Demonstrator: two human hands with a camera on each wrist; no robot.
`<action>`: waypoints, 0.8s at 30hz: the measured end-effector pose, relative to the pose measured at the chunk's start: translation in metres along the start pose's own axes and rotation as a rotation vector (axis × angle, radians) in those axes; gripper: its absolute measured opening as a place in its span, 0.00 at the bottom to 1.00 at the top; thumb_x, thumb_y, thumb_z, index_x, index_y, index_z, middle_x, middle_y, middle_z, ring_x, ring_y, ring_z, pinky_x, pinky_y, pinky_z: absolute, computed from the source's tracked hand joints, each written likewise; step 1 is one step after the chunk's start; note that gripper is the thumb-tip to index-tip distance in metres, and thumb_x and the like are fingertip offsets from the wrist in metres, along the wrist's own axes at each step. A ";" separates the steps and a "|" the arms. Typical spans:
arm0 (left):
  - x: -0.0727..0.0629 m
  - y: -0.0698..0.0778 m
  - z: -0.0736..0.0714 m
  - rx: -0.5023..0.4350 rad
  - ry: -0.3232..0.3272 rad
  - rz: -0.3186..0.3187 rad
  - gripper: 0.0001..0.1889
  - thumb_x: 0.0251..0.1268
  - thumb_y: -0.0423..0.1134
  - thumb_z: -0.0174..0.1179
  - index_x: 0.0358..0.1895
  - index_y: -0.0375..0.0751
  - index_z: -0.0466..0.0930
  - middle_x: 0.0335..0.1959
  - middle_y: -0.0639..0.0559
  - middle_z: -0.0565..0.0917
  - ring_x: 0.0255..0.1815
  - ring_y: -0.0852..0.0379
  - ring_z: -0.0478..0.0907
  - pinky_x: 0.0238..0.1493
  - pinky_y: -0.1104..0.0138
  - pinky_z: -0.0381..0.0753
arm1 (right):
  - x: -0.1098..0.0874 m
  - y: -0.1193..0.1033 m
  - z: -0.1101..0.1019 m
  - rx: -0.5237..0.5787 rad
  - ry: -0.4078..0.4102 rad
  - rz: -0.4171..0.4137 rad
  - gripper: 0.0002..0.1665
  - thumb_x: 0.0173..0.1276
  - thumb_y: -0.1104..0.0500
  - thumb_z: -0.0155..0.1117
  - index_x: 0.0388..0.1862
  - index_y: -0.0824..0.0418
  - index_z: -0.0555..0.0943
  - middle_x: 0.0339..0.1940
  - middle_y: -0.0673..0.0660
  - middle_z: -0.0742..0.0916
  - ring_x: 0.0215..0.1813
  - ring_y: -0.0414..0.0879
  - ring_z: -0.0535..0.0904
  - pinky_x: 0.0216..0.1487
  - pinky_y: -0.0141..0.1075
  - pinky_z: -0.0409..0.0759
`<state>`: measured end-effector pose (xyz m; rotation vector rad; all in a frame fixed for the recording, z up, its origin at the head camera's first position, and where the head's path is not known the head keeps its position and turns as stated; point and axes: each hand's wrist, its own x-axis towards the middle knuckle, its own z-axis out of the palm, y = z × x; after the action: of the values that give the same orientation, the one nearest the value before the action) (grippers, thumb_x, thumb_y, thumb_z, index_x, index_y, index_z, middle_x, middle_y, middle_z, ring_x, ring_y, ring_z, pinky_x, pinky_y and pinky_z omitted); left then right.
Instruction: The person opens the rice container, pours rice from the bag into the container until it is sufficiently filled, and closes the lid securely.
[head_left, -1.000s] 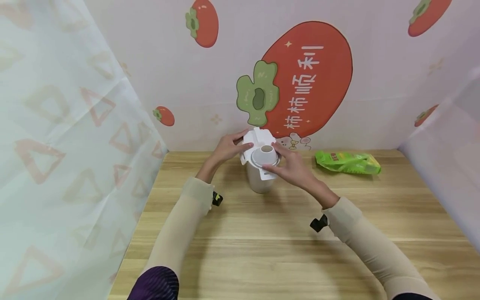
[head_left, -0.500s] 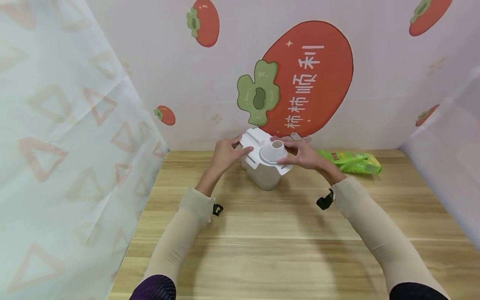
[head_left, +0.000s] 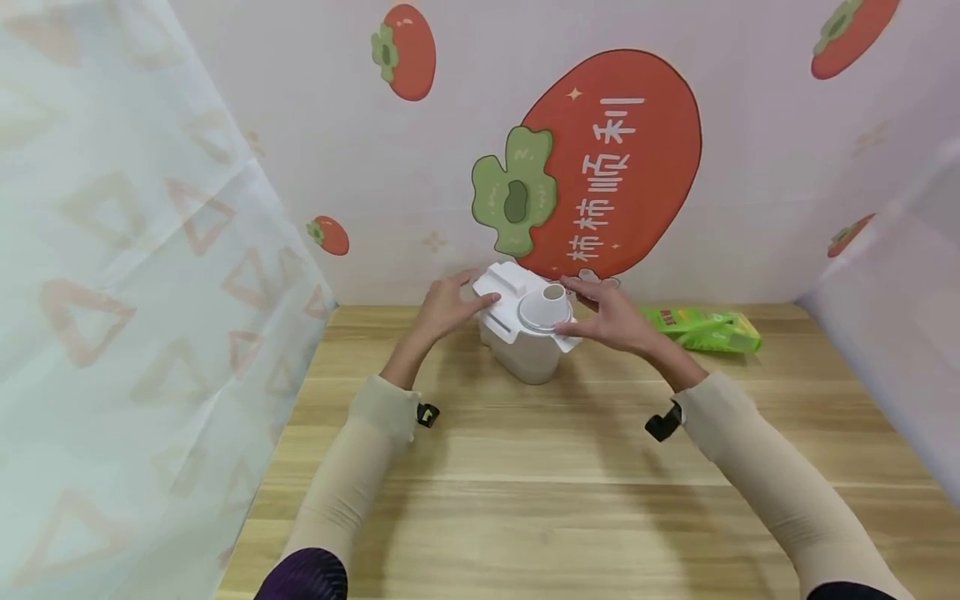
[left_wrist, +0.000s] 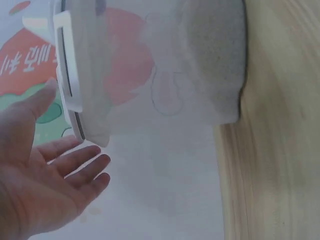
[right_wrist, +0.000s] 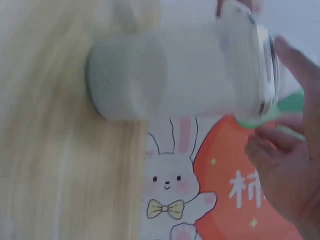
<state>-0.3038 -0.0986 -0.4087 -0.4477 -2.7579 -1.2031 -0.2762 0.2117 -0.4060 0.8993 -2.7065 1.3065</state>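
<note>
A translucent plastic storage canister [head_left: 522,358] stands upright on the table near the back wall. Its white lid [head_left: 501,308] carries a raised round spout [head_left: 546,308] with a hole on top. Greyish-beige contents [left_wrist: 215,55] show in its lower part; their kind is unclear. My left hand [head_left: 444,312] is at the lid's left end, thumb on top, and in the left wrist view its loose fingers spread off the canister wall. At the spout end is my right hand [head_left: 613,318], its thumb by the lid's edge. The right wrist view shows its other fingers loosely bent, not round the canister.
A green, crumpled plastic packet [head_left: 705,330] lies to the right on the wood-grain table [head_left: 510,492]. Directly behind the canister rises a printed cloth wall [head_left: 405,183] with persimmons. Another patterned cloth [head_left: 127,333] closes off the left side.
The canister has turned on the spot, bringing its spout round to the right. My right hand went right with it, and over the last half second its fingers have spread wider.
</note>
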 end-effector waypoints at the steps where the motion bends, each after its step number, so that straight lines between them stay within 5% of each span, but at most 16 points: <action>1: 0.003 -0.001 -0.001 -0.007 -0.029 0.026 0.38 0.70 0.56 0.69 0.77 0.39 0.73 0.75 0.41 0.77 0.77 0.43 0.72 0.77 0.50 0.71 | -0.003 -0.004 0.004 -0.022 0.033 0.013 0.52 0.60 0.55 0.86 0.79 0.67 0.71 0.73 0.66 0.79 0.76 0.63 0.75 0.72 0.56 0.75; 5: 0.014 -0.004 -0.005 -0.022 -0.130 0.117 0.41 0.76 0.57 0.63 0.84 0.42 0.61 0.83 0.44 0.65 0.84 0.45 0.60 0.84 0.53 0.60 | -0.013 -0.018 0.020 -0.093 0.139 0.040 0.55 0.56 0.55 0.88 0.79 0.66 0.71 0.75 0.66 0.78 0.73 0.64 0.78 0.69 0.58 0.79; 11: 0.027 -0.006 -0.003 -0.114 -0.170 0.139 0.38 0.76 0.54 0.64 0.82 0.44 0.66 0.82 0.44 0.68 0.84 0.47 0.62 0.83 0.55 0.61 | -0.015 -0.026 0.040 -0.221 0.309 0.006 0.57 0.49 0.50 0.92 0.76 0.65 0.75 0.66 0.66 0.86 0.63 0.61 0.84 0.60 0.57 0.84; 24: 0.034 -0.009 0.008 -0.238 -0.083 0.135 0.24 0.76 0.47 0.66 0.71 0.44 0.82 0.69 0.48 0.83 0.74 0.51 0.76 0.75 0.60 0.74 | -0.014 -0.026 0.045 -0.204 0.310 0.083 0.54 0.52 0.48 0.90 0.72 0.71 0.76 0.61 0.68 0.87 0.57 0.60 0.86 0.55 0.54 0.85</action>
<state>-0.3390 -0.0907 -0.4134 -0.7082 -2.6098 -1.5153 -0.2411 0.1739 -0.4201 0.5222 -2.5923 1.0519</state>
